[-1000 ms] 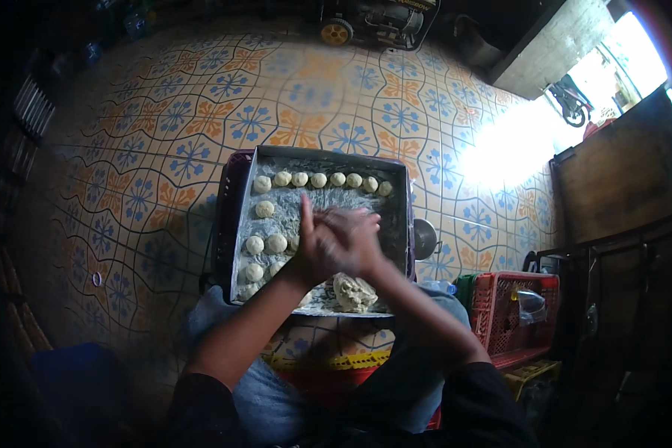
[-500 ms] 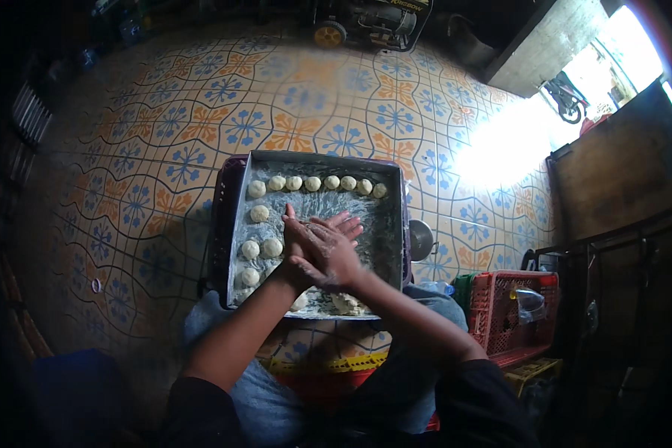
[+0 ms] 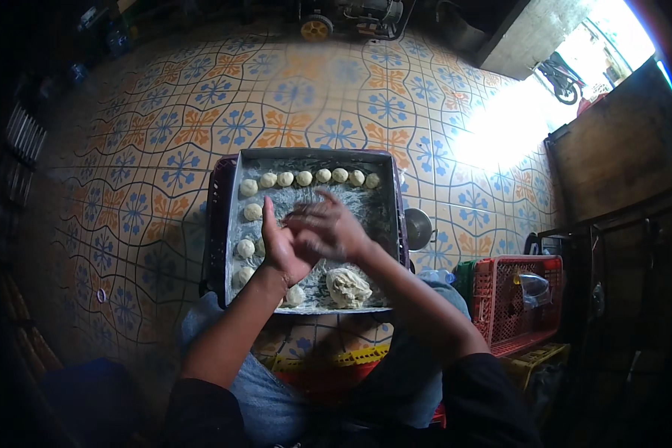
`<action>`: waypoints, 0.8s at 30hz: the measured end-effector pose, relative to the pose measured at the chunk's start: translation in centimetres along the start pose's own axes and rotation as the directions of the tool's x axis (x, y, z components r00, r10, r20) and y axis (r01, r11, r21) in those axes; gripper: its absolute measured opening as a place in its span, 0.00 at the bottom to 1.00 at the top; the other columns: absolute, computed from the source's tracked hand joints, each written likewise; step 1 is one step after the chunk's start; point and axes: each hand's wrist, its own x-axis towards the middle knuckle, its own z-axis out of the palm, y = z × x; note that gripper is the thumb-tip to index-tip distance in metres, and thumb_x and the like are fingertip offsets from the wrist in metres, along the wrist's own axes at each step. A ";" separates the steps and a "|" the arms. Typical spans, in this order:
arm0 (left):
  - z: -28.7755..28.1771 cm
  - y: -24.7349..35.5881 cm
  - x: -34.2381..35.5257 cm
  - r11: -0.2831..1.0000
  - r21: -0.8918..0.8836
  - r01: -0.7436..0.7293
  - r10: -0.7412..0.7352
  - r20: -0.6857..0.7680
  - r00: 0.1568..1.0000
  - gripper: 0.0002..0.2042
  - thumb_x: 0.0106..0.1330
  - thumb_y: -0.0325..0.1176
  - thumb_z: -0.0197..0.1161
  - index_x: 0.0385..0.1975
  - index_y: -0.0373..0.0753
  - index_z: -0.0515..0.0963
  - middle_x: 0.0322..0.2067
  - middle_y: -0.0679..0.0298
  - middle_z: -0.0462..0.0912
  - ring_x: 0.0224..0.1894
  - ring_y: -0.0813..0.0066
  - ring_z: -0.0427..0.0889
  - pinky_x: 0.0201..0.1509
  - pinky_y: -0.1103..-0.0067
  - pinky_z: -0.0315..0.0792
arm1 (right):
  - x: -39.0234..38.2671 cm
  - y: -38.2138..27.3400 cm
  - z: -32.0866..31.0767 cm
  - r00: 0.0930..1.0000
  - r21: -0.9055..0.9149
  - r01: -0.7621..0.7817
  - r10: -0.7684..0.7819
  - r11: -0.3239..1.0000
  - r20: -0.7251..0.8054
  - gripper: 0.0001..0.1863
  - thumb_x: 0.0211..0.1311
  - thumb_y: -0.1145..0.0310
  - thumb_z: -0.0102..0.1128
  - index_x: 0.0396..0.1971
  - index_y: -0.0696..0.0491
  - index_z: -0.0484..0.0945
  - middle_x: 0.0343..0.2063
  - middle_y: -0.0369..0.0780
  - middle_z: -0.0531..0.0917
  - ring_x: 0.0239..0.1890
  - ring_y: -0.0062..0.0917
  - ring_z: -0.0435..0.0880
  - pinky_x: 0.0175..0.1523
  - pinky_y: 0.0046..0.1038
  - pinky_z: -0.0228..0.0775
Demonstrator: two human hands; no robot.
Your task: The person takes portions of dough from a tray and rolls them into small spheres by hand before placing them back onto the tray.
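My left hand (image 3: 282,250) is held palm up over a floured metal tray (image 3: 373,224), its thumb stretched out toward the far side. Across its palm lies my right hand (image 3: 337,230), fingers extended and blurred by motion. Whatever may be between the palms is hidden. Small round dough balls (image 3: 304,178) form a row along the tray's far wall, and more run down its left side. A larger rough lump of dough (image 3: 348,287) rests near the front right, under my right forearm. Other dough balls at the near left are partly covered by my left wrist.
Beneath the tray is a dark purple crate (image 3: 220,216). A round metal pot (image 3: 419,228) stands to its right. Farther right is a red plastic crate (image 3: 519,306) with a clear plastic bag (image 3: 534,290). A wheeled machine (image 3: 351,21) stands on the tiled floor at the back.
The palms have shifted against each other; my left thumb now stands apart and my right hand is blurred. The dough lump shows more fully. The whole view has shifted slightly.
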 end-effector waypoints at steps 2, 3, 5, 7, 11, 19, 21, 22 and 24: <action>-1.0 -0.5 0.8 1.000 0.001 0.016 -0.016 0.078 0.997 0.58 0.62 0.83 0.33 0.71 0.28 0.61 0.67 0.48 0.71 0.70 0.55 0.70 0.76 0.59 0.59 | 0.5 0.9 -1.0 0.998 -0.021 -0.053 0.053 0.998 0.032 0.22 0.70 0.48 0.56 0.49 0.48 0.86 0.50 0.46 0.87 0.57 0.44 0.82 0.71 0.53 0.59; -1.5 -0.8 1.2 1.000 0.006 0.029 -0.030 0.151 0.988 0.57 0.64 0.82 0.31 0.71 0.28 0.61 0.67 0.47 0.71 0.69 0.56 0.71 0.76 0.59 0.60 | 0.6 0.9 -0.6 0.905 0.120 -0.425 0.421 0.897 0.055 0.22 0.70 0.48 0.56 0.49 0.49 0.86 0.51 0.45 0.86 0.58 0.43 0.82 0.70 0.50 0.61; -2.5 -1.2 1.7 0.996 0.077 0.051 -0.062 0.150 0.987 0.58 0.63 0.83 0.30 0.72 0.27 0.59 0.68 0.45 0.69 0.71 0.53 0.69 0.77 0.58 0.57 | 0.7 0.7 0.5 0.903 0.019 -0.430 0.430 0.902 0.007 0.23 0.68 0.50 0.57 0.48 0.53 0.85 0.53 0.46 0.85 0.57 0.44 0.81 0.66 0.44 0.66; -2.7 -1.5 2.3 0.998 -0.004 0.070 -0.068 0.163 0.984 0.59 0.63 0.83 0.29 0.72 0.26 0.58 0.70 0.43 0.66 0.72 0.50 0.67 0.78 0.58 0.55 | -0.5 -1.4 4.2 0.965 0.101 -0.236 0.245 0.966 -0.090 0.24 0.68 0.50 0.58 0.48 0.56 0.84 0.52 0.50 0.84 0.56 0.50 0.81 0.65 0.45 0.67; -3.0 -0.4 1.2 0.999 -0.019 0.051 -0.049 0.083 0.995 0.57 0.65 0.81 0.29 0.70 0.25 0.61 0.70 0.44 0.66 0.71 0.51 0.68 0.77 0.60 0.57 | 0.3 -2.0 2.3 0.997 0.020 0.074 -0.075 0.997 0.017 0.23 0.62 0.53 0.64 0.48 0.57 0.83 0.46 0.51 0.86 0.51 0.49 0.84 0.60 0.44 0.72; -2.5 -0.2 1.3 0.993 0.026 0.113 -0.114 0.071 0.991 0.53 0.68 0.78 0.32 0.71 0.28 0.61 0.68 0.43 0.68 0.71 0.52 0.68 0.77 0.61 0.58 | -0.7 -1.3 4.2 0.981 0.103 -0.180 0.186 0.978 -0.055 0.25 0.74 0.51 0.50 0.51 0.56 0.84 0.53 0.50 0.85 0.61 0.45 0.81 0.68 0.43 0.68; -1.2 0.6 1.0 0.999 0.018 -0.027 0.027 -0.003 1.000 0.52 0.70 0.75 0.30 0.74 0.27 0.54 0.70 0.40 0.65 0.73 0.47 0.66 0.77 0.55 0.58 | -0.6 -1.8 4.1 0.992 0.060 -0.112 0.115 0.992 -0.049 0.23 0.72 0.53 0.52 0.51 0.56 0.84 0.54 0.49 0.84 0.61 0.45 0.80 0.68 0.43 0.67; -1.8 1.1 0.8 0.999 -0.037 -0.018 0.017 -0.026 1.000 0.51 0.70 0.75 0.32 0.72 0.28 0.58 0.67 0.41 0.69 0.70 0.48 0.70 0.75 0.57 0.62 | -0.1 -2.4 3.8 0.998 0.017 -0.033 0.034 0.999 -0.048 0.22 0.69 0.55 0.55 0.51 0.56 0.83 0.55 0.49 0.84 0.61 0.45 0.80 0.69 0.44 0.66; -5.2 2.4 1.2 0.984 -0.176 0.032 -0.014 0.106 0.994 0.47 0.71 0.74 0.35 0.66 0.30 0.67 0.60 0.46 0.77 0.62 0.54 0.78 0.68 0.62 0.71 | 1.0 -3.3 3.1 0.990 -0.083 0.127 -0.131 0.988 -0.045 0.20 0.64 0.60 0.60 0.52 0.55 0.83 0.56 0.48 0.83 0.62 0.45 0.80 0.70 0.45 0.65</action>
